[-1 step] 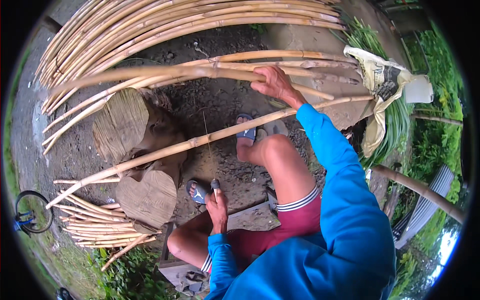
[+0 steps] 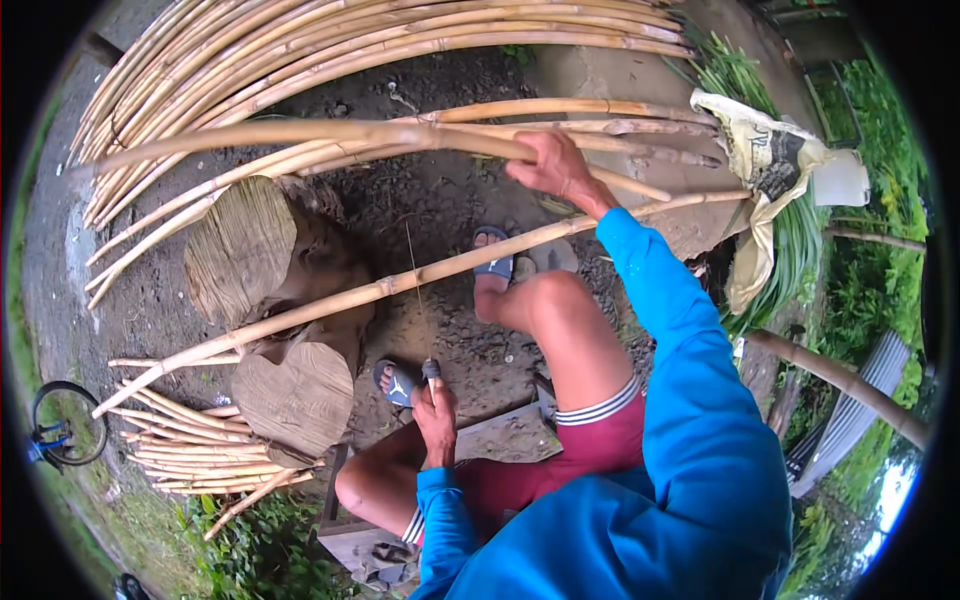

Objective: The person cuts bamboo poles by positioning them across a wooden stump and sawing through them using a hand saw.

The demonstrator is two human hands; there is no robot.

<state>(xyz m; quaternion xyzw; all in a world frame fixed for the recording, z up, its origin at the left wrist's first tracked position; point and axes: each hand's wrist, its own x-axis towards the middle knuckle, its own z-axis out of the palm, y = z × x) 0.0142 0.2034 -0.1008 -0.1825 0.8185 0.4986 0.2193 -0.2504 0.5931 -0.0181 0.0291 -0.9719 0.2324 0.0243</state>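
My right hand is wrapped round a bamboo pole, raised above other poles, its far left end blurred. A second, long bamboo pole slants below it, from the lower left to the sack at the right. It passes over or beside the sawn logs; whether it touches them I cannot tell. My left hand, low between my knees, grips the handle of a long, thin-bladed knife. Its blade is seen almost edge-on, pointing away from me and crossing the line of the slanting pole. Contact between blade and pole cannot be made out.
Many bamboo poles lie in a bundle at the back. Two cut logs stand left of my feet, with short bamboo pieces nearby. At right are a pale sack, green stalks and a white container.
The raised pole's left end has shifted slightly up and left. My right hand has moved very slightly right. My left hand and the knife look unchanged.
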